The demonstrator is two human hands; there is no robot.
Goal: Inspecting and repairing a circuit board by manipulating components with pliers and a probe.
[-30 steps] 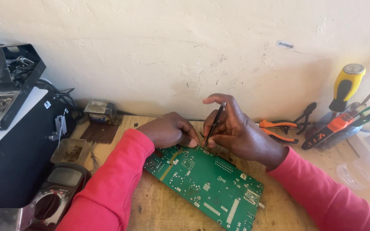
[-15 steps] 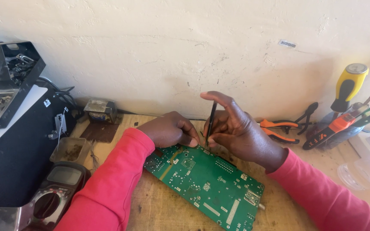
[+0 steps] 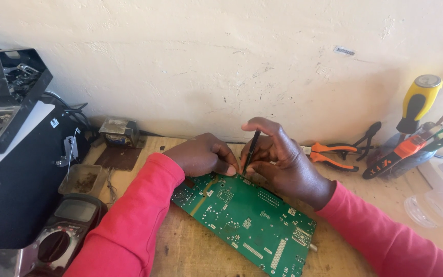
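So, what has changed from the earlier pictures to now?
The right hand has turned the thin dark tool from a slant to nearly upright, tip still at the board's far edge. The left hand still rests on that edge. Board, pliers and multimeter have not moved.

Tip of thin black tool [image 3: 250, 150] hidden between left hand [image 3: 204, 154] and right hand [image 3: 283, 164], so contact point on green circuit board [image 3: 247, 220] can't be seen. Board's far edge covered by both hands. Component markings too small to tell. Black multimeter [image 3: 60, 238] and clear plastic container [image 3: 431, 208] cut off by frame edges.
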